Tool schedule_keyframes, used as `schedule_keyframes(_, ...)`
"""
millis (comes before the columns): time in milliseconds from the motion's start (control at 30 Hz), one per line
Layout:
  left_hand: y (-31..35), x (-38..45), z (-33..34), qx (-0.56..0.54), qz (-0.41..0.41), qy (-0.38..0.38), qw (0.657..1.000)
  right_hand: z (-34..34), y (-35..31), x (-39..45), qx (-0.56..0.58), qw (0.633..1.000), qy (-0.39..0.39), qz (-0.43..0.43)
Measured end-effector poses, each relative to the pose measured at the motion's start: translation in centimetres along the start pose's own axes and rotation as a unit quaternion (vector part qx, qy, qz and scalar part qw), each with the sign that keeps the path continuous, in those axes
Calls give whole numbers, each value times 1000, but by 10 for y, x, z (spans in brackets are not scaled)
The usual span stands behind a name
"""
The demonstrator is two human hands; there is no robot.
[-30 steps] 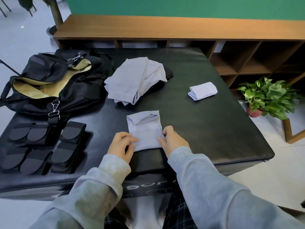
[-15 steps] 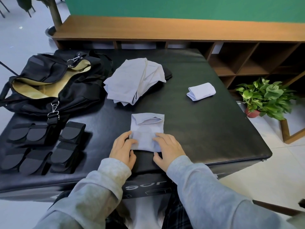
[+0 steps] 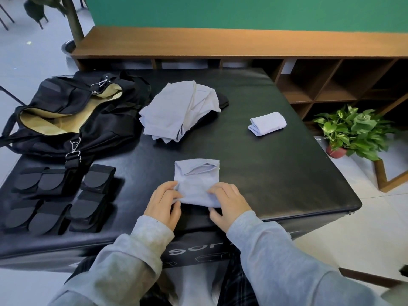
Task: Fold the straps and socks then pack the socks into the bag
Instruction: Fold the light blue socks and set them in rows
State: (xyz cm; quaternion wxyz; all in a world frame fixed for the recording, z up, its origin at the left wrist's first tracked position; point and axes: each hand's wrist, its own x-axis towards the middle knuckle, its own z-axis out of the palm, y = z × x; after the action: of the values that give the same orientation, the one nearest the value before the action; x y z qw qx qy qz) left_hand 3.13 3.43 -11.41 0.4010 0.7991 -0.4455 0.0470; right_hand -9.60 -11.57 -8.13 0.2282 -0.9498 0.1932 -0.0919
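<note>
A pale lilac sock (image 3: 197,178) lies partly folded near the front edge of the black padded table (image 3: 276,164), its cuff opening facing away from me. My left hand (image 3: 163,204) pinches its near left corner. My right hand (image 3: 229,204) pinches the near right edge. One folded sock (image 3: 267,123) sits at the right. A pile of unfolded pale socks (image 3: 180,111) lies in the middle, over something dark. The black bag (image 3: 66,115) stands open at the back left, showing its tan lining. Several folded black straps (image 3: 59,199) lie at the front left.
A low wooden shelf unit (image 3: 242,45) runs behind the table under a green wall. A potted plant (image 3: 353,131) stands on the floor to the right. The bag's metal clips (image 3: 75,149) hang toward the straps.
The sock's near end has been rolled over away from me, so the sock is shorter. Both hands slid from its sides onto the folded near edge.
</note>
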Motion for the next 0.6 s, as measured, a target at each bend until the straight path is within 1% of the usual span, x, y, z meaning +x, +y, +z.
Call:
schedule_keyframes(67, 12, 0, -5, -27, -13, 8, 1000, -4, 0, 0, -5, 998, 67, -6)
schedule_keyframes(100, 17, 0, -8, -41, -19, 12, 999, -8, -2, 2, -3, 996, 86, 0)
schedule_keyframes(167, 26, 0, -12, -70, -29, 16, 997, -13, -2, 4, 16, 993, 118, 11)
schedule_keyframes(267, 34, 5, -18, -118, -73, 2, 990, -15, -2, 4, 50, 986, 155, -22)
schedule_keyframes(333, 37, 8, -20, -148, -107, -14, 983, -16, -2, 4, 88, 986, 138, -42)
schedule_keyframes(467, 37, 12, -19, -188, -165, -11, 968, -18, 4, 4, 139, 988, 56, -34)
schedule_keyframes(533, 35, 16, -18, -188, -169, -30, 967, -17, 5, 5, 152, 987, 38, -23)
schedule_keyframes(600, 32, 20, -19, -181, -170, -64, 967, -20, 3, 6, 153, 988, 23, -4)
